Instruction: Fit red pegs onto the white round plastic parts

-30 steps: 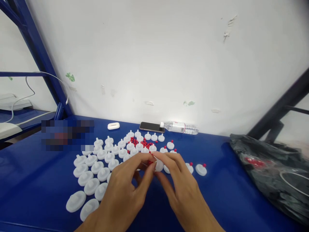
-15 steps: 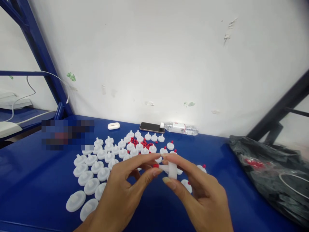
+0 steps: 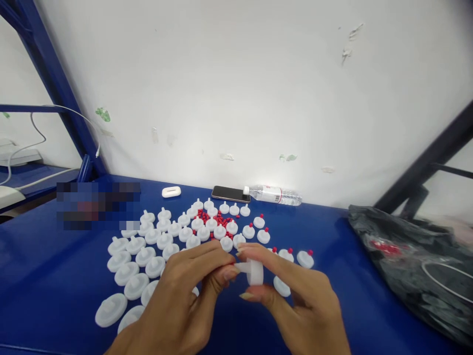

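Between my hands is a white plastic nozzle cap [image 3: 254, 272], lying sideways with its spout pointing left. My right hand [image 3: 299, 301] holds its wide round base, index finger above and thumb below. At the spout's tip, my left hand [image 3: 195, 291] pinches a small red tip cap [image 3: 232, 265], which the fingers mostly hide. Several white nozzle caps [image 3: 136, 286] with bare spouts stand in rows on the left. Loose red tip caps [image 3: 219, 223] lie piled among the farther ones. To the right are several nozzle caps with red tips [image 3: 305, 259].
On the blue tabletop [image 3: 55, 281], a white earphone case [image 3: 171, 192], a phone [image 3: 229, 194] and a clear bottle [image 3: 273, 194] lie near the wall. A dark plastic bag [image 3: 402, 276] with a clear packet of red pieces [image 3: 388, 247] is at the right.
My left fingers have closed over the red tip cap at the spout, which showed more before. Both hands and the nozzle cap have shifted slightly down and left; the view has shifted a little.
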Motion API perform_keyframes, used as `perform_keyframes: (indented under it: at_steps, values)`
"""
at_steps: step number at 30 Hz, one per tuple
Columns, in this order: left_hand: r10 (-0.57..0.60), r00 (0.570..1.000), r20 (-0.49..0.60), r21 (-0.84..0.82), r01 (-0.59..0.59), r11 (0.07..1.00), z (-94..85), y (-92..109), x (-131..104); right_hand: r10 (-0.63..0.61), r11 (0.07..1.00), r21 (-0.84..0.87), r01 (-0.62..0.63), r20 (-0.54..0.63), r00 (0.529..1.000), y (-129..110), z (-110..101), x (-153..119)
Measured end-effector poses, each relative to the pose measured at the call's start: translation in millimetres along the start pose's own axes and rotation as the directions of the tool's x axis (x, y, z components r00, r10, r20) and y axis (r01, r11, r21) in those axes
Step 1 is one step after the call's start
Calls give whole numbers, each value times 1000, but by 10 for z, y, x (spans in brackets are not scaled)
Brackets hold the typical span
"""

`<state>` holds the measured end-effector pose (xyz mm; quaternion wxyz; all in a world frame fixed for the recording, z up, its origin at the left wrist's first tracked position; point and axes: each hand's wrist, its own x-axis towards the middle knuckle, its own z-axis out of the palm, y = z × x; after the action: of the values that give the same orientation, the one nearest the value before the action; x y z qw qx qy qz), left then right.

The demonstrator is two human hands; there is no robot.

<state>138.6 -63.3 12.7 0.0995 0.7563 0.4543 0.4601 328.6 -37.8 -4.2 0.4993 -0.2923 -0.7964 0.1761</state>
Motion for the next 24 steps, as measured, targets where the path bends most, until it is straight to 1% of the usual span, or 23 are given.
perform_keyframes:
  at_steps: [4,6,8,10,11,13,15,17,19,20,21,24]
  values:
    - [-49,999,3,39,49,998,-38,4,-45,-33,999,19,32,9,999,-22,14,-8]
    - [-74,997,22,47,73,996,-82,-15,-66,-39,999,18,39,4,999,-41,25,-17]
    - [-111,990,86,20,110,994,-140,-35,-77,-41,999,5,41,-4,999,-62,50,-31]
    - [-156,972,177,-13,161,987,-196,-50,-77,-68,998,-17,68,-21,997,-83,90,-50]
    - [-173,963,205,-23,182,983,-218,-55,-74,-87,996,-31,86,-32,996,-93,110,-59]
    - [-201,954,223,-29,213,977,-242,-58,-72,-112,993,-53,109,-71,991,-111,138,-74]
    - [-216,950,224,-27,228,973,-236,-52,-82,-118,991,-72,111,-98,988,-130,122,-76]
    - [-218,957,191,-17,225,974,-205,-38,-99,-125,987,-111,117,-66,990,-150,54,-64]
    - [-198,975,106,7,198,980,-164,-15,-99,-110,979,-175,108,0,994,-163,-39,-44]
    - [-177,981,80,22,176,984,-146,-3,-86,-94,971,-216,97,27,995,-162,-80,-36]
    - [-154,984,85,34,151,988,-133,10,-63,-80,962,-259,89,47,996,-154,-112,-31]
    - [-120,973,196,55,111,992,-129,28,44,-54,926,-367,91,110,992,-85,-123,-51]
